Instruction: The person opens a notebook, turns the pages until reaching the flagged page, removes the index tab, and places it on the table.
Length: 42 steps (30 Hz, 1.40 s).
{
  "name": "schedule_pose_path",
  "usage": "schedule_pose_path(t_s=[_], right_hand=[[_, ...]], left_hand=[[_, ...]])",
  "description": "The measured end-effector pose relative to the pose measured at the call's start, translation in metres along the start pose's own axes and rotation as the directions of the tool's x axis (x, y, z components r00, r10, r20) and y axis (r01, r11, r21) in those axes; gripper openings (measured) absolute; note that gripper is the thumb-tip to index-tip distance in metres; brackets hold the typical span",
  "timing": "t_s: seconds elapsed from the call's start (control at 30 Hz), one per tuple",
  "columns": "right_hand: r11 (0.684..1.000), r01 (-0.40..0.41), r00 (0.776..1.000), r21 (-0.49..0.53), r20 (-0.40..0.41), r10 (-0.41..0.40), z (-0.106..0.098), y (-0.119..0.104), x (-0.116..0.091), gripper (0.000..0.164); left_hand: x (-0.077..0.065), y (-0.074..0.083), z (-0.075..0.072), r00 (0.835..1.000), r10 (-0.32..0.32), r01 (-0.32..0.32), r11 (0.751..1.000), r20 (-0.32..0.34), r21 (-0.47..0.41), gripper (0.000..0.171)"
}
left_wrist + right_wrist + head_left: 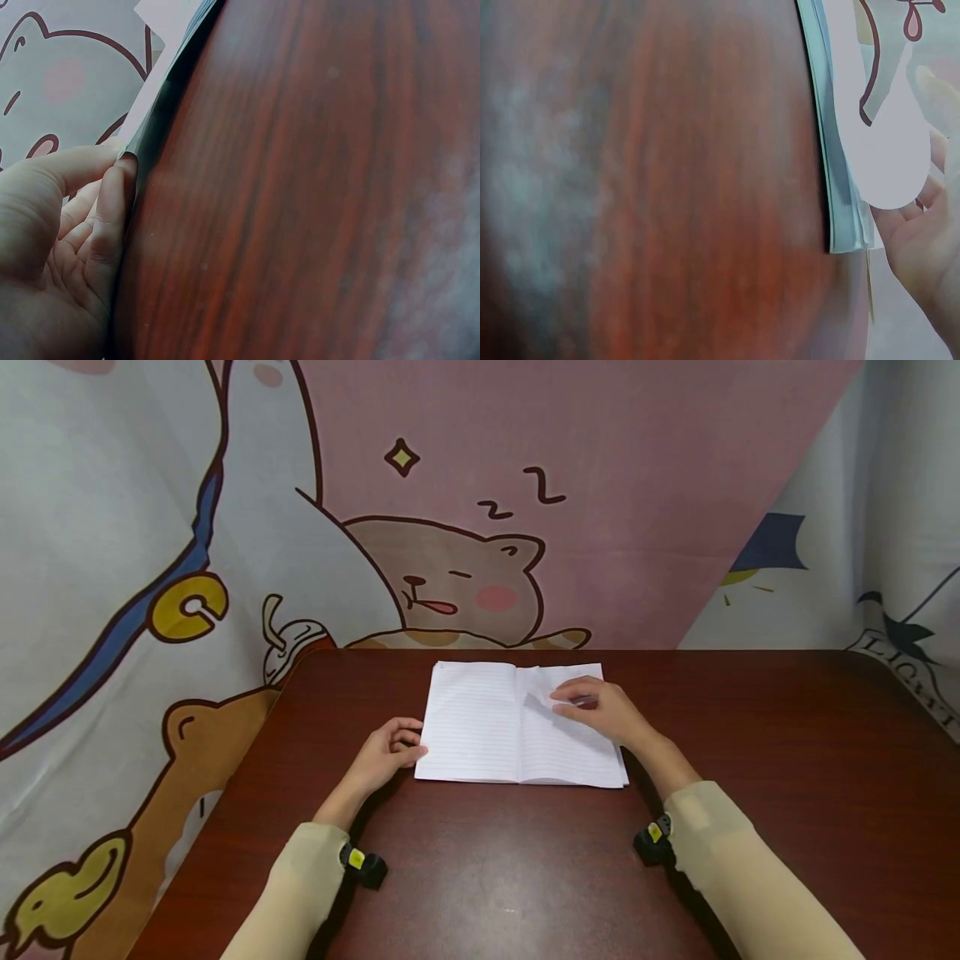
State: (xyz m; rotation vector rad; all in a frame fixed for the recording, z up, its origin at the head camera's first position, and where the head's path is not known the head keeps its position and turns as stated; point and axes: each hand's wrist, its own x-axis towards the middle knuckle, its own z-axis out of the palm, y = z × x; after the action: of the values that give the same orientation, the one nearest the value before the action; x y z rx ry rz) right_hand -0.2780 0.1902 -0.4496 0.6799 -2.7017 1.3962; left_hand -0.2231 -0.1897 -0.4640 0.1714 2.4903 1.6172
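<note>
An open notebook [472, 727] with lined white pages lies on the dark red-brown table. My left hand [377, 760] pinches its left edge; in the left wrist view the thumb [86, 166] lies above the edge and the fingers curl below it. Over the right-hand side, my right hand [609, 714] pinches a raised, creased page [534, 703] between thumb and fingers. That page [892, 161] bulges in a white curve in front of the right hand [922, 240] in the right wrist view, hiding part of its fingers.
Bare tabletop [480, 877] stretches in front of the notebook and to both sides. Behind the table hangs a cloth [637, 527] printed with cartoon animals, also covering the left side. A small black device [365, 867] is strapped at each wrist.
</note>
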Motion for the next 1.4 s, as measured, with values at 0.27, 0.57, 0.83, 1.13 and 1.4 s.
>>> schedule_pose_path(t_s=[0.27,0.57,0.83,1.13,1.4], right_hand=[[1.0,0.005,1.0,0.008,0.01,-0.005,0.001,-0.002,-0.001,0.023],[0.999,0.034,0.999,0.011,0.006,-0.034,0.005,-0.002,0.0,0.028],[0.997,0.054,0.999,0.054,0.002,-0.054,0.007,-0.001,0.001,0.028],[0.994,0.082,0.996,0.072,-0.026,-0.08,0.008,-0.003,0.001,0.028],[0.991,0.081,0.997,0.102,-0.028,-0.078,0.015,-0.005,0.001,0.026]], left_hand=[[-0.001,0.001,0.0,1.0,-0.01,0.01,1.0,-0.005,0.003,0.041],[-0.001,0.003,0.0,1.0,-0.006,0.006,1.0,-0.006,-0.002,0.04],[-0.001,0.004,0.001,1.0,-0.013,0.013,1.0,-0.006,0.002,0.041],[-0.001,0.001,0.0,1.0,-0.004,0.004,1.0,-0.001,0.001,0.041],[-0.001,0.001,0.0,1.0,0.003,-0.003,1.0,0.004,0.006,0.041]])
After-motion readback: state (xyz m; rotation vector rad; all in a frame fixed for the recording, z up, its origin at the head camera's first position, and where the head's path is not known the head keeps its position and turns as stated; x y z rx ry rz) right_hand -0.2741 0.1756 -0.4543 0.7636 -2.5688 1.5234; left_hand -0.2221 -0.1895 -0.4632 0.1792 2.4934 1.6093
